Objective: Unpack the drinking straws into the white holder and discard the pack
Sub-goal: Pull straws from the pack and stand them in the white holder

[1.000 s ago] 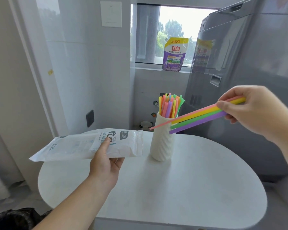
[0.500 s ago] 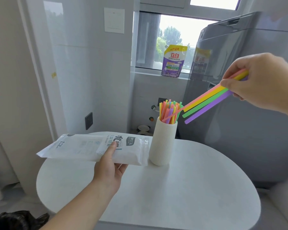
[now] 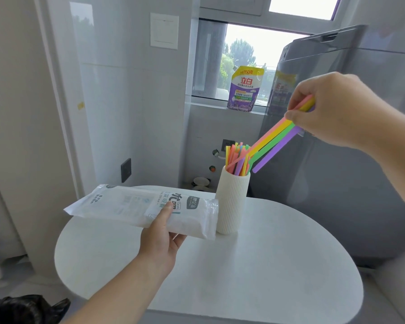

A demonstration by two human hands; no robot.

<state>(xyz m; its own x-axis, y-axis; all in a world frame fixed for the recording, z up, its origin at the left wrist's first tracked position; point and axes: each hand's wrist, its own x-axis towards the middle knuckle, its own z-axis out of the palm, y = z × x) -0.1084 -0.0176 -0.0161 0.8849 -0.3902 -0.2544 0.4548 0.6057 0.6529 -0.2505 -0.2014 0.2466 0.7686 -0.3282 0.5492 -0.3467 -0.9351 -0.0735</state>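
- Above the counter (image 3: 255, 277), up at the right: four loose straws (image 3: 274, 139), pink, yellow, green and purple, pinched near their upper ends by the right hand (image 3: 332, 111); grip narrow, thumb and fingers closed round the bundle.
- Slanting down and to the left, lower ends fanned apart; pink tip reaching in among the standing straws (image 3: 237, 157), purple tip hanging just outside the rim. Held high and steep, probably so the ends can slide down into the opening.
- Upright near the back of the counter: white ribbed holder (image 3: 232, 202), already crowded with colour.
- Just left of the holder, held roughly level above the counter: pack (image 3: 136, 206) in the left hand (image 3: 160, 239), thumb on top, fingers underneath, grip closed on it. Crinkled open end against or just in front of the holder wall; cannot tell which. Cannot tell whether any straws remain inside. Kept in hand, likely because discarding comes next.
- Next move calls for gathering the fanned tips; otherwise risks the purple one missing the rim.
- On the window ledge (image 3: 220, 106): purple detergent pouch (image 3: 244, 90). At the right: grey appliance (image 3: 337, 183). Low at the left, on the floor: dark bag (image 3: 21, 309), perhaps for rubbish.
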